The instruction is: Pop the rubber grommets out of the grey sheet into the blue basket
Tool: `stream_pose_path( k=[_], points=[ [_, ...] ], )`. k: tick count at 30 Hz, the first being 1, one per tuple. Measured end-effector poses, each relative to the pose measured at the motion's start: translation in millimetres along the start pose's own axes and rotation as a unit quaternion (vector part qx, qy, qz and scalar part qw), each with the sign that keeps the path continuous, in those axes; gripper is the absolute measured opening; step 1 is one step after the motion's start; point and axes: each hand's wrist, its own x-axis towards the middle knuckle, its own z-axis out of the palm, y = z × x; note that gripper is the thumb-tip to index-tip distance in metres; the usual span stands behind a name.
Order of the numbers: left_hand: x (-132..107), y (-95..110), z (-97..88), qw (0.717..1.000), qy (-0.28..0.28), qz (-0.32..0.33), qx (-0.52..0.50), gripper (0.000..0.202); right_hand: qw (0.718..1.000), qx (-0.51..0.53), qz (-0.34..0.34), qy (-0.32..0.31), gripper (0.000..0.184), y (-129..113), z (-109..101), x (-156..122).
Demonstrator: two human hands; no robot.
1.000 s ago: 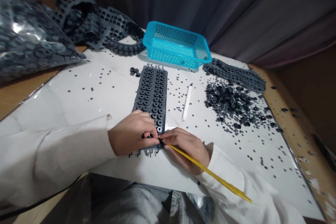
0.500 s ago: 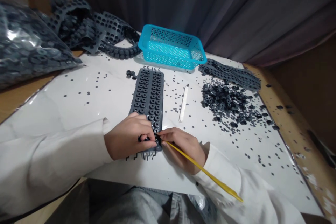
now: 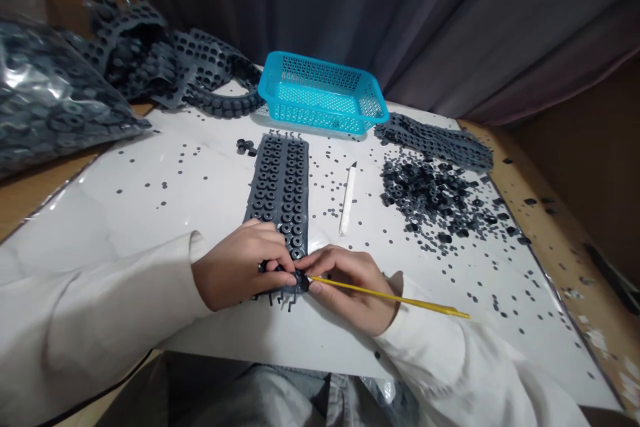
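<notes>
A dark grey rubber sheet (image 3: 280, 173) lies lengthwise before me, with rows of raised rings and thin wiry tabs at both ends. My left hand (image 3: 245, 260) is closed over its near end, thumb and forefinger pinching at its right edge. Small black rubber pieces (image 3: 270, 267) show under those curled fingers. My right hand (image 3: 350, 283) grips a slim yellow stick-like tool (image 3: 400, 299), its thicker end pointing right over my sleeve. The tool's tip meets a dark piece (image 3: 301, 280) by my left thumb; fingertips partly hide the contact.
A blue mesh basket (image 3: 325, 103) stands behind the sheet. A white-handled craft knife (image 3: 349, 200) lies to the right, near a heap of black bits (image 3: 435, 193) and stacked sheets (image 3: 435, 140). At left are a bag of rings (image 3: 55, 93) and punched rubber scraps (image 3: 200, 60).
The yellow tool has swung up at its outer end and now lies flatter. My right hand has turned slightly with it; my left hand keeps its pinch on the sheet's near end.
</notes>
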Motion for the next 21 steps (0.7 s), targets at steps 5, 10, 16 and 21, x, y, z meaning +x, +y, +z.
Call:
stream_pose_path(
  k=[5,10,16,21],
  points=[
    [0.1,0.7,0.2,1.000,-0.001,-0.005,-0.006,0.018,1.000,-0.005,-0.019,0.018,0.002,-1.8,1.0,0.5],
    [0.5,0.9,1.0,1.000,-0.003,-0.001,0.008,0.018,0.998,-0.050,-0.049,-0.002,0.005,-3.3,-0.4,1.4],
    [-0.2,-0.5,1.5,1.000,-0.006,0.005,0.023,0.015,0.994,-0.091,-0.061,-0.024,0.007,-3.3,-0.5,0.7],
    [-1.0,-1.5,2.1,1.000,-0.008,0.010,0.024,0.015,0.994,-0.087,-0.067,-0.017,0.005,-4.4,-0.7,1.2]
  ],
)
